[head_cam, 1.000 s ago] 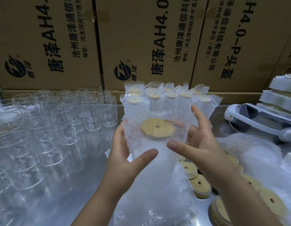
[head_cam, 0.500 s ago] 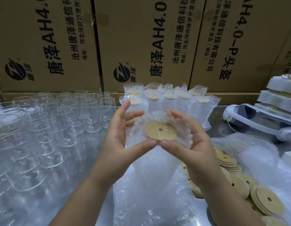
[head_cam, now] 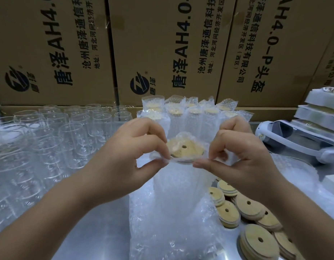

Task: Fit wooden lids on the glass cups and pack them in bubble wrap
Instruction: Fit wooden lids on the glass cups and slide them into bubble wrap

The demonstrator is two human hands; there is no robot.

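my left hand (head_cam: 128,156) and my right hand (head_cam: 243,158) are both up in front of me, at the top of a cup (head_cam: 171,194) that stands upright inside a sleeve of bubble wrap (head_cam: 198,175). a round wooden lid (head_cam: 185,150) with a small hole in its middle sits on the mouth of the cup, tilted a little toward me, and the wrap is folded partly over its far edge. my left thumb and forefinger are pressed together on the rim of the wrap just left of the lid, the other fingers curled in above them. my right thumb and fingers pinch the wrap in the same way just right of the lid, so the open end of the sleeve is stretched between my two hands. the lower end of the cup is lost in a heap of loose wrap (head_cam: 162,237) lying on the metal table (head_cam: 87,231), and i cannot tell whether it rests there. behind my hands a row of wrapped cups (head_cam: 190,113) stands upright, each with a lid showing through the top. to the left is a crowd of bare glass cups (head_cam: 68,132), all upright and close together. to the right, near my forearm, loose lids (head_cam: 250,207) lie in short stacks. farther right are a white device (head_cam: 297,139) and a stack of white packs (head_cam: 321,106). cardboard boxes (head_cam: 162,44) with printed lettering form a wall at the back.
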